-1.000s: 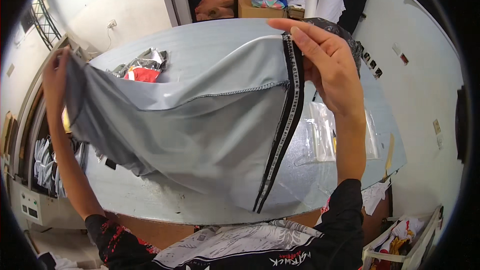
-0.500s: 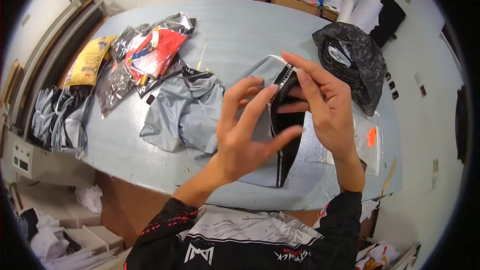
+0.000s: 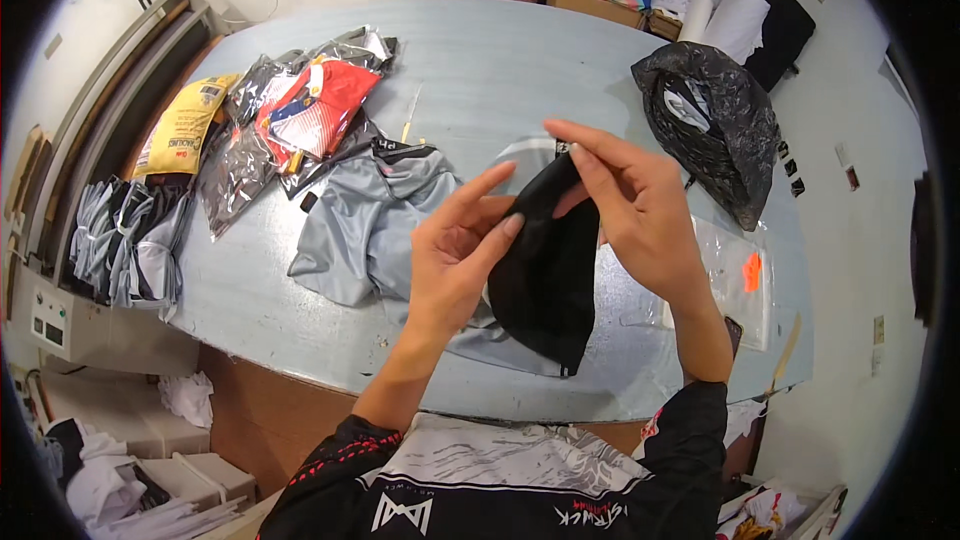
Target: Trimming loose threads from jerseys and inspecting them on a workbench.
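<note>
Big pale-blue bench (image 3: 520, 70) with a grey jersey (image 3: 370, 230) slumped on it, soft and shiny, and packed shirts (image 3: 300, 110) in crinkly clear bags off to the left. Both hands hold a black panel (image 3: 545, 280) up just over the near edge: left hand (image 3: 455, 260) and right hand (image 3: 640, 215) both in a pinch grip at its top. I'd keep the pinches close and the slippery fabric taut so the edge stays straight.

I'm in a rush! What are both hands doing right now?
Left hand: fingers pinching the black cloth.
Right hand: fingers closed on the same black cloth's top edge.
</note>
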